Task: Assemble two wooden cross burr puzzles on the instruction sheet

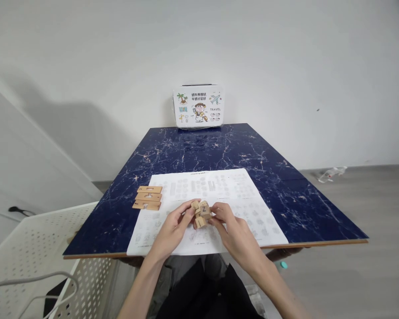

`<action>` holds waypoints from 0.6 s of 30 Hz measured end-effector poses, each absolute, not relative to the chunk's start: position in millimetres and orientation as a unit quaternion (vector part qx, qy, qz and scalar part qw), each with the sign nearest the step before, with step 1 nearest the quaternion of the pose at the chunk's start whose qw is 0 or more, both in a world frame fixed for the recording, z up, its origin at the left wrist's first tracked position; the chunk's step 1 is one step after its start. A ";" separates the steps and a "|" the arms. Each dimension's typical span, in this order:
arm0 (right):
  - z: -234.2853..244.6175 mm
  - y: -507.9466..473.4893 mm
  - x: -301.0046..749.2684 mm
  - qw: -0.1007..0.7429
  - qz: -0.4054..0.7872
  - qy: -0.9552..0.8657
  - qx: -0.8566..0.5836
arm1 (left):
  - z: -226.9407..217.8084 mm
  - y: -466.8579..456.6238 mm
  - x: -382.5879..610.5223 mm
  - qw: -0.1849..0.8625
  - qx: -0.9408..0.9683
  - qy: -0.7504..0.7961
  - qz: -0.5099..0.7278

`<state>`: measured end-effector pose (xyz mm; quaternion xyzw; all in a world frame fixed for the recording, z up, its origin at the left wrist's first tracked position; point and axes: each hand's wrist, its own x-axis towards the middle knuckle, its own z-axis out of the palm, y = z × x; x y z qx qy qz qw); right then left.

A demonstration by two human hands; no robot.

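Between my two hands, just above a printed paper sheet, is a small cluster of interlocking wooden puzzle pieces (205,211), with "2" and "1" marked on two faces. My left hand (177,225) grips its left side, thumb in front. On the right side, the thumb and fingers of my right hand (229,225) pinch the cluster. The instruction sheet (193,241), covered with rows of faint diagrams, lies under both hands. Left of my left hand, three flat notched wooden pieces (148,196) lie side by side, partly on the sheet's edge.
The blue marbled table (199,150) has a white cartoon-printed case (199,106) standing at its far end against the wall. A white perforated basket (89,279) with a grey cable is at lower left. A clear plastic bottle (331,174) and a teal cap (283,265) lie on the floor at right.
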<state>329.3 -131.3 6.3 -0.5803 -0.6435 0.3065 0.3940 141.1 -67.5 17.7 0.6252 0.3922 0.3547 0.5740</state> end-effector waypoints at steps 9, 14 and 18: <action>4.1 -126.9 330.1 0.358 0.259 -0.680 -0.585 | 25.8 -71.0 141.8 0.559 0.635 0.403 0.350; 1.7 -127.7 329.5 0.352 0.254 -0.681 -0.589 | 22.8 -68.3 141.1 0.536 0.651 0.414 0.344; 1.7 -127.9 331.5 0.357 0.253 -0.686 -0.581 | 21.7 -68.2 141.1 0.542 0.650 0.414 0.335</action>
